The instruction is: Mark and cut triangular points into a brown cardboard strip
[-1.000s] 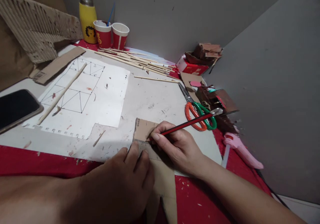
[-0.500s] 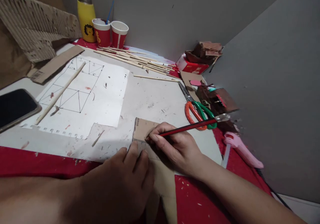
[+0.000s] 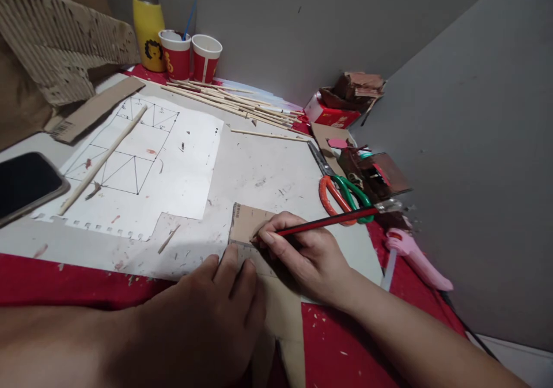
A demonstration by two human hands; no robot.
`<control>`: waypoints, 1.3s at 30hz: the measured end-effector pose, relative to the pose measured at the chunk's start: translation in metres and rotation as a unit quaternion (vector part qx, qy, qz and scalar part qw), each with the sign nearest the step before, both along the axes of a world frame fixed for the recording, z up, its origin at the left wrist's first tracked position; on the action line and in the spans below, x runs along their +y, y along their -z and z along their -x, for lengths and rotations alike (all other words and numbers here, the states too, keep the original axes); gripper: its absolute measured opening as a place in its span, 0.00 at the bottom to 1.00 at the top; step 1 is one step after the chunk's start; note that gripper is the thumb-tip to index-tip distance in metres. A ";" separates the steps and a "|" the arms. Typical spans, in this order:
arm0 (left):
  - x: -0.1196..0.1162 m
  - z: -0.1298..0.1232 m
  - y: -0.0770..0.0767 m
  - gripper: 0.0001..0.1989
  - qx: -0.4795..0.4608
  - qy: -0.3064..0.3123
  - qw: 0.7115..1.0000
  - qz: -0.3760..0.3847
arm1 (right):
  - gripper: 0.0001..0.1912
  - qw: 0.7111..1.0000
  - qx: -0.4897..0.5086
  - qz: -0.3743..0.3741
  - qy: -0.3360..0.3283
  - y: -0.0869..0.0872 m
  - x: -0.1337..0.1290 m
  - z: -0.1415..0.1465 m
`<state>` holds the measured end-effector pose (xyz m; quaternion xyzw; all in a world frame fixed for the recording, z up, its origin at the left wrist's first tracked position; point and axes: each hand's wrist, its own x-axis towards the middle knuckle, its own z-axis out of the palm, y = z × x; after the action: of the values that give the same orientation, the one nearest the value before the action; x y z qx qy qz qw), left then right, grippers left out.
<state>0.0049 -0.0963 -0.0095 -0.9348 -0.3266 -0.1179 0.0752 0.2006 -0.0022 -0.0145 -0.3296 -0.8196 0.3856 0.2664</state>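
A red and black pencil [image 3: 324, 222] is pinched in my right hand [image 3: 309, 258]. Its point touches a small piece of brown cardboard [image 3: 248, 221] near the lower edge of the bare part. My left hand [image 3: 211, 313] lies palm down with its fingers stretched and slightly spread. Those fingertips press by the near edge of the cardboard, where a thin straight edge runs; the hand hides most of what lies there. Below my hands, a pale tan strip [image 3: 283, 313] reaches over the red cloth.
A sheet with a line drawing [image 3: 181, 174] lies left, bearing a wooden stick [image 3: 103, 160]. A phone [image 3: 30, 183] is beside it. Scissors [image 3: 341, 195] and a pink glue gun [image 3: 417, 258] lie right. Thin sticks [image 3: 233, 102], paper cups [image 3: 206, 59] and a yellow bottle [image 3: 148, 30] stand behind.
The view has shifted very slightly. Both hands, the pencil and the cardboard keep nearly the same places.
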 end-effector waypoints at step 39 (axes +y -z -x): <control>-0.001 0.000 0.002 0.19 0.000 0.000 1.000 0.004 | 0.08 0.999 0.030 0.024 0.002 0.004 0.000 -0.002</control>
<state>0.0044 -0.0968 -0.0113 -0.9351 -0.3269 -0.1164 0.0716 0.2029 -0.0026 -0.0183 -0.3258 -0.8009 0.4146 0.2837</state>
